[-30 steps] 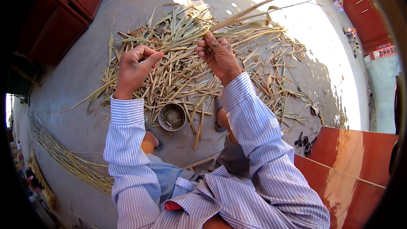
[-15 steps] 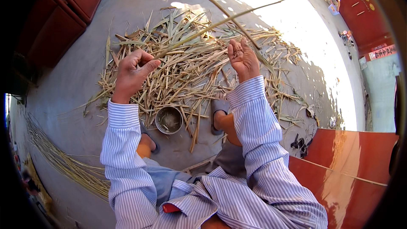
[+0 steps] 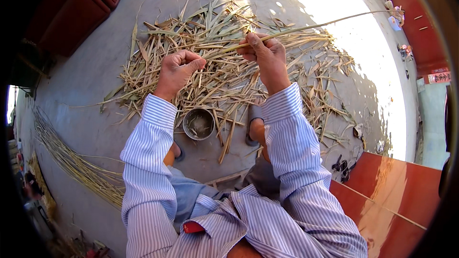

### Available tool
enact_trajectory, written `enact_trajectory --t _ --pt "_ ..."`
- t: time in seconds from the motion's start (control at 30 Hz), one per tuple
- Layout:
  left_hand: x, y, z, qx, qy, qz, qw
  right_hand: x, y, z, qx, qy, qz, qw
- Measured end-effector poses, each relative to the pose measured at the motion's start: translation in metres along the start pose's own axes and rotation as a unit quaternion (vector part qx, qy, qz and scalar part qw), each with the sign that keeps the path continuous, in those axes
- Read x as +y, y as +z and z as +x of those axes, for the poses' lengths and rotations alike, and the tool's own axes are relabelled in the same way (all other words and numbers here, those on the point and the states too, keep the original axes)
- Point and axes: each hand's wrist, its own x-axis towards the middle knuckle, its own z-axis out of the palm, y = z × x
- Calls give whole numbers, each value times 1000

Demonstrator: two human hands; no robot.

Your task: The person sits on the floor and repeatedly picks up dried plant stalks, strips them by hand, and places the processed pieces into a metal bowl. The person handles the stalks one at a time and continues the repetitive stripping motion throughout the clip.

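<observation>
- Stalk (image 3: 334, 21), long, thin and yellowish green, lies in the person's two hands beyond the round dark bowl (image 3: 201, 138); it slants up from just beyond the bowl and reaches far out to the bowl's right.
- Left hand (image 3: 174, 72), beyond the bowl and slightly to its left, has its thumb pressed against bent fingers, with the near end of the stalk seemingly pinched at the tips; the exact contact is too small to tell.
- Right hand (image 3: 267, 62), beyond the bowl and to its right, is partly closed, the stalk passing between thumb and forefinger while the other fingers curl beneath.
- Heap of dry husks and leaves (image 3: 229, 83) spreads over the grey floor (image 3: 105, 134) beyond the bowl and to both sides, below the hands, a few loose strips coming down just beside the bowl's right edge.
- Murky contents (image 3: 199, 124) with small pale bits show inside the bowl.
- Grey slippers (image 3: 254, 114) on the person's feet stand near the bowl, one to its right and one to its left, closer to the body.
- Bundle of thin stalks (image 3: 71, 157) lies on the floor well to the bowl's left.
- Red panel (image 3: 406, 186), glossy and streaked with light, sits well to the bowl's right.
</observation>
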Motion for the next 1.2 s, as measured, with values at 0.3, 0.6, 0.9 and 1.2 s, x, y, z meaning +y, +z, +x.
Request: enact_trajectory --t 0.3,0.6,0.9,1.2 --pt "-15 -50 12 149 -27 -152 977 -4 -8 2 -55 -51 26 997" --pt "-5 -110 13 255 147 269 917 1 -30 4 59 16 12 998" --pt "26 -38 -4 4 242 467 850 10 -3 13 7 88 111 990" --pt "37 -93 -14 108 199 597 770 2 -38 15 66 72 171 980"
